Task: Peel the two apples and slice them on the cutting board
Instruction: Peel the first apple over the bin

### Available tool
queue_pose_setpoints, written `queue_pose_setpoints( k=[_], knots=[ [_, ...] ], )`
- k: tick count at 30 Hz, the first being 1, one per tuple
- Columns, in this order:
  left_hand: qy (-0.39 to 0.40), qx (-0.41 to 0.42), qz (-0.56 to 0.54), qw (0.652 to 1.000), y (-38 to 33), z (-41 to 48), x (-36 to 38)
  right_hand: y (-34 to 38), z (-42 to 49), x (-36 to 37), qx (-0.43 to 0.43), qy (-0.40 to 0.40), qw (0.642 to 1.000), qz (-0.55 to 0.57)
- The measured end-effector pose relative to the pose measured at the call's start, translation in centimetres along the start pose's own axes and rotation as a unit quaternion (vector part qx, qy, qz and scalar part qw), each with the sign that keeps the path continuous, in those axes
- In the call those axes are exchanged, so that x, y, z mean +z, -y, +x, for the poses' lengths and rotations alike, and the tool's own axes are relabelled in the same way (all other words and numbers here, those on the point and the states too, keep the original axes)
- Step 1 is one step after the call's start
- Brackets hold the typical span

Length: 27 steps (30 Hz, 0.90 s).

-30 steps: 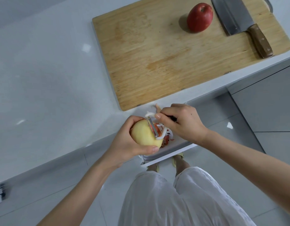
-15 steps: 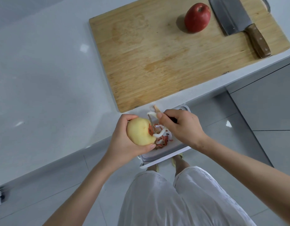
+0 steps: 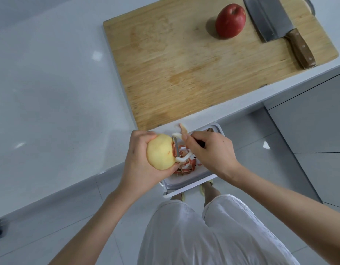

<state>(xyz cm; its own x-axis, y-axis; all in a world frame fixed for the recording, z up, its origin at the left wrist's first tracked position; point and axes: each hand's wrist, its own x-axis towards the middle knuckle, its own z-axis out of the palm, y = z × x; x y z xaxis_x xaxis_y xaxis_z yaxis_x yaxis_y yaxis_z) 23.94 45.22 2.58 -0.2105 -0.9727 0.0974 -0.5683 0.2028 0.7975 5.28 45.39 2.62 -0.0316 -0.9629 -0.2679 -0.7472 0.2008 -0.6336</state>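
Gripping peeled apple (image 3: pixel 160 152) in left hand (image 3: pixel 140 163), peeler (image 3: pixel 179 148) in right hand (image 3: pixel 213 152)

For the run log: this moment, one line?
phase: peeling | left hand holds mostly peeled apple over peel bin | right hand holds peeler against it | red apple, cleaver on cutting board

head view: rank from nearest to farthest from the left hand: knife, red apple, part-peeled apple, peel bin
1. Part-peeled apple: held in the left hand.
2. Peel bin: just to its right.
3. Red apple: far on the cutting board.
4. Knife: right of the red apple.
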Motion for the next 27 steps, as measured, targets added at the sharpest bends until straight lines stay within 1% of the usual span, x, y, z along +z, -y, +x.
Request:
queue_pose_setpoints(
  k=[2, 4, 5, 7, 8, 10, 11, 13, 15, 17, 18, 20, 22, 24, 26, 27],
  knots=[
    [-0.050, 0.005, 0.002, 0.999, -0.3, 0.4, -0.3, -1.0, -0.6, 0.7, 0.004, 0.018, 0.999, -0.037],
    [-0.075, 0.020, 0.012, 0.997, -0.4, 1.3, -0.7, -1.8, -1.2, 1.2, 0.032, 0.026, 0.999, -0.035],
    [-0.067, 0.022, 0.020, 0.997, -0.3, 1.6, -0.9, -1.9, -1.2, 1.3, 0.046, 0.024, 0.998, -0.029],
    [-0.021, 0.001, 0.028, 0.999, -0.2, 1.8, -1.0, -1.8, -0.8, 1.1, 0.057, 0.012, 0.998, -0.022],
    [0.006, -0.029, 0.020, 0.999, -0.2, 1.7, -1.0, -1.7, -0.5, 0.9, 0.054, 0.007, 0.998, -0.019],
    [0.056, -0.114, -0.025, 0.992, 0.0, 1.5, -1.2, -1.4, 0.0, 0.4, 0.041, 0.002, 0.999, -0.008],
    [0.083, -0.161, -0.071, 0.981, 0.1, 1.4, -1.2, -1.3, 0.1, 0.1, 0.035, 0.002, 0.999, -0.001],
    [0.122, -0.239, -0.189, 0.945, 0.5, 1.3, -1.3, -1.3, 0.2, -0.2, 0.019, -0.006, 1.000, 0.009],
    [0.135, -0.277, -0.261, 0.915, 0.8, 1.1, -1.2, -1.1, 0.3, -0.3, -0.021, -0.037, 0.999, -0.003],
    [0.141, -0.279, -0.274, 0.909, 0.7, 0.9, -0.9, -0.6, 0.4, -0.2, -0.073, -0.075, 0.994, -0.039],
    [0.143, -0.272, -0.269, 0.913, 0.6, 0.7, -0.9, -0.3, 0.4, -0.1, -0.090, -0.092, 0.990, -0.056],
    [0.145, -0.250, -0.246, 0.925, 0.3, 0.6, -0.9, 0.3, 0.6, 0.0, -0.098, -0.119, 0.985, -0.075],
    [0.145, -0.229, -0.221, 0.937, 0.0, 0.5, -0.9, 0.8, 0.6, -0.2, -0.080, -0.107, 0.988, -0.077],
    [0.145, -0.214, -0.199, 0.945, -0.2, 0.6, -1.0, 0.9, 0.6, -0.3, -0.055, -0.072, 0.993, -0.077],
    [0.143, -0.217, -0.207, 0.943, -0.2, 0.6, -1.0, 1.1, 0.5, -0.6, -0.040, -0.038, 0.995, -0.081],
    [0.138, -0.234, -0.228, 0.935, -0.1, 0.5, -1.0, 1.2, 0.5, -0.8, -0.034, -0.026, 0.996, -0.077]
  ],
)
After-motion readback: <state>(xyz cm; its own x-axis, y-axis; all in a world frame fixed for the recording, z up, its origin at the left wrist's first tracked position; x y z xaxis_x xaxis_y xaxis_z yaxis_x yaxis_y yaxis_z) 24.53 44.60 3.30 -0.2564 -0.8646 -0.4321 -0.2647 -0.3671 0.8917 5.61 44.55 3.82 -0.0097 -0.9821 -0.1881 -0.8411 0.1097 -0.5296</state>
